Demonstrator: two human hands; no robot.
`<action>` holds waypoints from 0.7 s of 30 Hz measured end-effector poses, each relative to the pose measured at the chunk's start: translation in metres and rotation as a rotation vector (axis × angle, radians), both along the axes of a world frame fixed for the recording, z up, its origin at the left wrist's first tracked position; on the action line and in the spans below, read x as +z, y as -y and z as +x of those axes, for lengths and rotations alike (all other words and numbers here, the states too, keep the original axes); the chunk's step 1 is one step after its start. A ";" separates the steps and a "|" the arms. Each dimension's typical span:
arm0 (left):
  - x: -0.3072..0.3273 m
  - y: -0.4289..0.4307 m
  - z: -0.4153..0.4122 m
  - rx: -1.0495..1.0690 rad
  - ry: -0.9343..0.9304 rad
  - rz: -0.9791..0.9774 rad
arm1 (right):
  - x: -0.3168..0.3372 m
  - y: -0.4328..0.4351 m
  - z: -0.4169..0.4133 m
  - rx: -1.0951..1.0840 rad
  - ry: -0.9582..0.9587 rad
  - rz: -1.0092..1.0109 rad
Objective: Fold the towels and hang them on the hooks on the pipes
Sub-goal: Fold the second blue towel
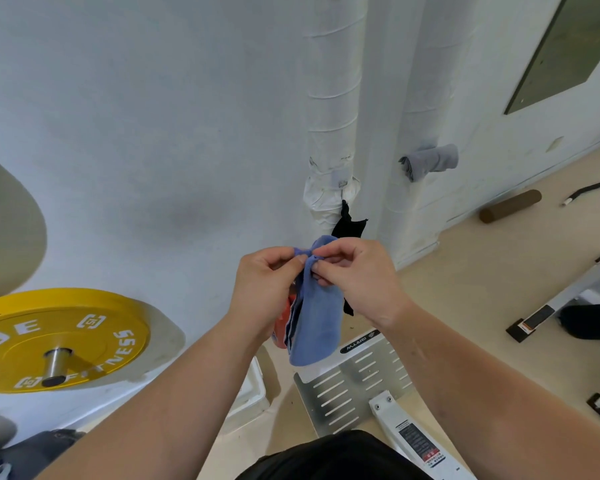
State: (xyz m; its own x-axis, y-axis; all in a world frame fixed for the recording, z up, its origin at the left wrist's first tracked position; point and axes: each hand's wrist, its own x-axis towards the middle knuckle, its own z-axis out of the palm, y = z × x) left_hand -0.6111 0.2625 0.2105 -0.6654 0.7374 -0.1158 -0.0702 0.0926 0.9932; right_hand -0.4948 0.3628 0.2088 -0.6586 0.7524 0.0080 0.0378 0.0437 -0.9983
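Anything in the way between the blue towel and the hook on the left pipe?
Yes. A black towel hangs just below that hook, directly behind the blue towel pinched by the left hand and right hand; it seems hung there already.

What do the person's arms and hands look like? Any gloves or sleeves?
No gloves: the left hand and right hand are bare, no rings or watch showing. The left forearm and right forearm are bare too, no sleeves in view.
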 end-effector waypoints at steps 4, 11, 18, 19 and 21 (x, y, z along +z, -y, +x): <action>0.000 0.000 0.003 -0.033 0.029 0.010 | -0.002 -0.004 -0.001 -0.039 0.055 0.113; -0.007 -0.002 -0.004 -0.042 -0.033 -0.011 | -0.014 -0.023 0.003 -0.069 0.249 0.541; -0.005 -0.001 -0.031 0.024 -0.102 -0.029 | -0.036 -0.062 0.020 0.051 0.571 0.877; -0.006 0.000 -0.035 0.030 -0.118 -0.037 | -0.036 -0.065 0.021 0.068 0.583 0.906; -0.009 0.003 -0.042 0.056 -0.166 -0.055 | -0.031 -0.068 0.023 0.116 0.571 0.932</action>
